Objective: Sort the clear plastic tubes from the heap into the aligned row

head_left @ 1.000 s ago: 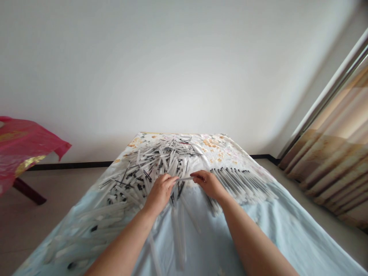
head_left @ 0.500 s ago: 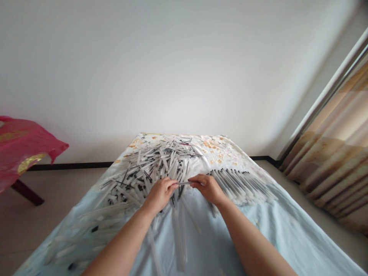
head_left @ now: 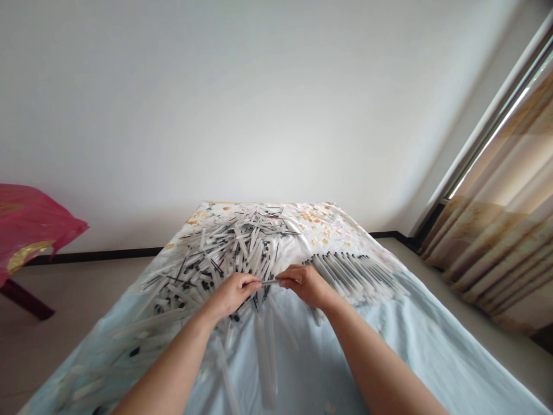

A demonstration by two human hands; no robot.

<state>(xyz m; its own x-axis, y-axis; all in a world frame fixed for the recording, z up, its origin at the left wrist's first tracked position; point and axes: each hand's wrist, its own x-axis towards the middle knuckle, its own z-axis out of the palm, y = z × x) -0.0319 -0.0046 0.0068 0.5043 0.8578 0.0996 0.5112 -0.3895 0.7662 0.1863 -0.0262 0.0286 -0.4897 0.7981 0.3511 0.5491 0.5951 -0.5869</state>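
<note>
My left hand (head_left: pixel 231 294) and my right hand (head_left: pixel 305 283) meet over the middle of a cloth-covered table (head_left: pixel 410 340). Both pinch the ends of one thin pen part (head_left: pixel 270 282) held level between them. Behind my left hand lies a loose heap of white and black pen parts (head_left: pixel 224 253). To the right of my right hand, several assembled pens lie side by side in a row (head_left: pixel 354 274). A few clear tubes (head_left: pixel 265 346) lie on the cloth between my forearms.
The table stands against a white wall (head_left: pixel 259 104). A red cloth over a piece of furniture (head_left: pixel 30 230) is at the far left. Striped curtains (head_left: pixel 505 230) hang at the right. Pale floor (head_left: pixel 64 294) runs along both sides of the table.
My hands have drawn closer together on the pen part. The view has shifted a little to the right and up.
</note>
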